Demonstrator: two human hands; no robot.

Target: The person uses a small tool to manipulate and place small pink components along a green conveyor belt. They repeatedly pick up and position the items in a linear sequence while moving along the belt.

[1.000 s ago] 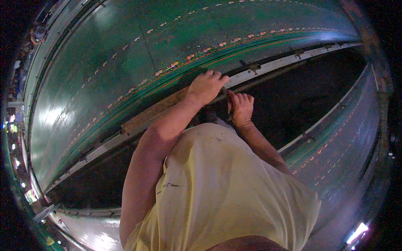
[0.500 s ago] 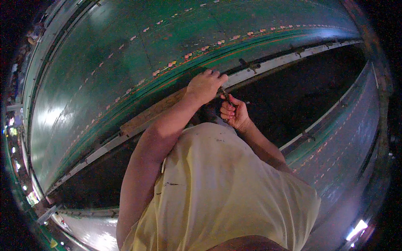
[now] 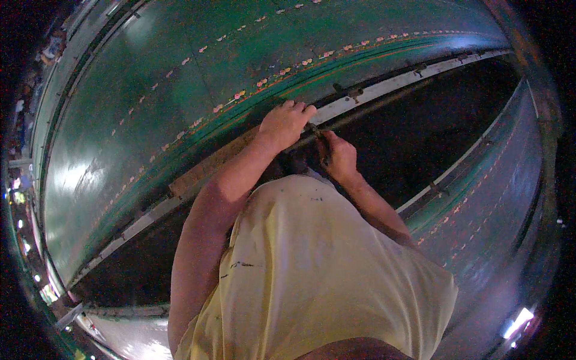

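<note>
My left hand [image 3: 285,123] rests knuckles-up on the pale metal rail [image 3: 384,89] that edges the green riveted panel [image 3: 180,78], fingers curled over its lip. My right hand [image 3: 339,157] is clenched around a thin dark tool [image 3: 317,133], too small to identify, its tip touching the rail just beside my left fingers.

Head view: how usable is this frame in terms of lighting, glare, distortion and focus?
Head view: dim, with a green cast; glare blooms on the green metal panel at left; fisheye bends the pale rail into an arc; the opening below it is black, without detail; the left hand and right hand are soft, and what they grip cannot be made out.
</note>
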